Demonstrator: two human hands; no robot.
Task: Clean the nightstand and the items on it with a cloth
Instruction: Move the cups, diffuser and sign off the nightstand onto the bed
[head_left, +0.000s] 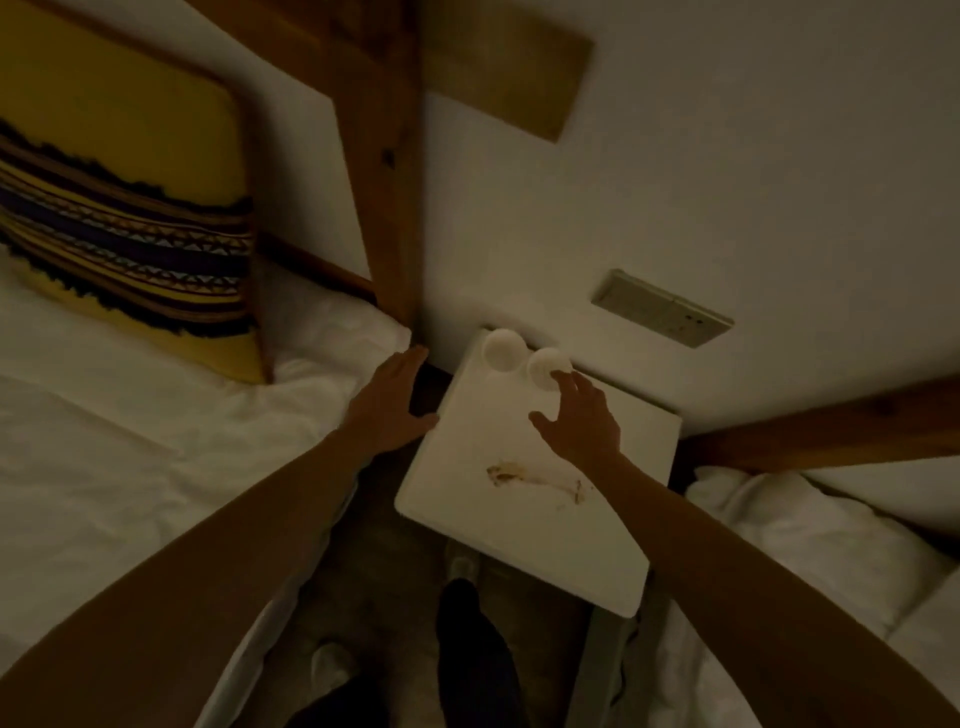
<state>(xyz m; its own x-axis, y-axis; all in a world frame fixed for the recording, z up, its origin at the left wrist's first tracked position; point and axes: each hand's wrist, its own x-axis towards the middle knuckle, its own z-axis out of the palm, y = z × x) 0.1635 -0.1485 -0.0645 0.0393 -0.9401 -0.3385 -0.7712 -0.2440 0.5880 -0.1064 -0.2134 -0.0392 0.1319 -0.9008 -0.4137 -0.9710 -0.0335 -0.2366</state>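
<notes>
1. A square white nightstand (545, 519) stands between two beds with white sheets, its far edge against a pale wall; its top is the surface for everything below.
2. Two small round white cups (503, 349) sit at the far edge of the surface, close to the wall. The left one is near the far left corner, and the second white cup (544, 365) is just to its right, so close that they seem to touch.
3. A brown smeared stain (524, 477) lies across the middle of the surface, nearer the person than the cups.
4. The right hand (582, 421) reaches over the surface with fingers spread and lightly bent. Its fingertips (563, 378) are at the right cup's near edge; whether they touch it is unclear. This grip is loose and wide, holding nothing.
5. The left hand (392, 400) is at the nightstand's left edge, fingers straight and together, thumb against the side of the top. Its grip is flat and has hold of nothing.
6. No cloth shows in either hand.
7. On the left bed (130, 441) a yellow cushion with dark patterned stripes (130, 218) leans against a wooden headboard post (384, 156).
8. A pale switch plate (662, 307) is fixed on the wall above and to the right of the cups.
9. The right bed (831, 545) carries rumpled white bedding.
</notes>
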